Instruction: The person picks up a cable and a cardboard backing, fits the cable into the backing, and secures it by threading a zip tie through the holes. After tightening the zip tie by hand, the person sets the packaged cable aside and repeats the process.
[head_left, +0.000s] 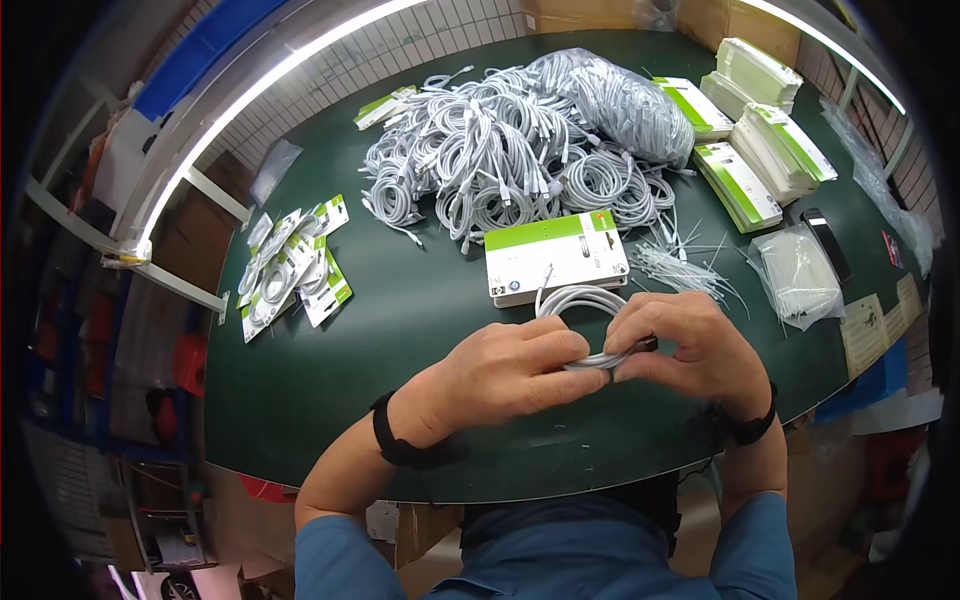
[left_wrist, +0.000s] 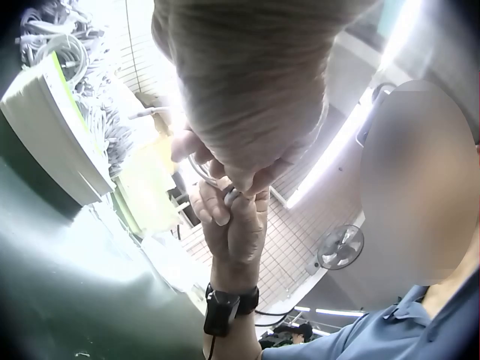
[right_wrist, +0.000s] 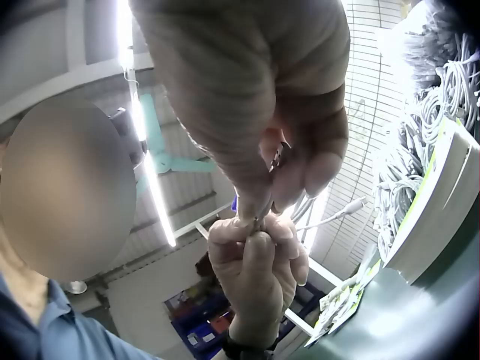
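Note:
A coiled white cable (head_left: pixel 577 297) is held up in front of the body, above the near part of the table. My left hand (head_left: pixel 490 368) pinches the near side of the coil between thumb and fingers. From the other side my right hand (head_left: pixel 695 345) grips the same coil, its thumb and fingertips meeting the left fingertips. A dark piece (head_left: pixel 648 343) sticks out by the right fingers. One cable end with a light plug (right_wrist: pixel 355 205) juts free of the loop. Fingers hide the lower part of the coil.
Beyond the hands lies a stack of green-and-white cards (head_left: pixel 555 255), with loose cable ties (head_left: pixel 685 270) beside it. Many coiled cables (head_left: pixel 480 150) are heaped behind. Packed cards (head_left: pixel 290 265) lie left; card stacks (head_left: pixel 740 185), a plastic bag (head_left: pixel 797 275) and a black object (head_left: pixel 826 243) lie right.

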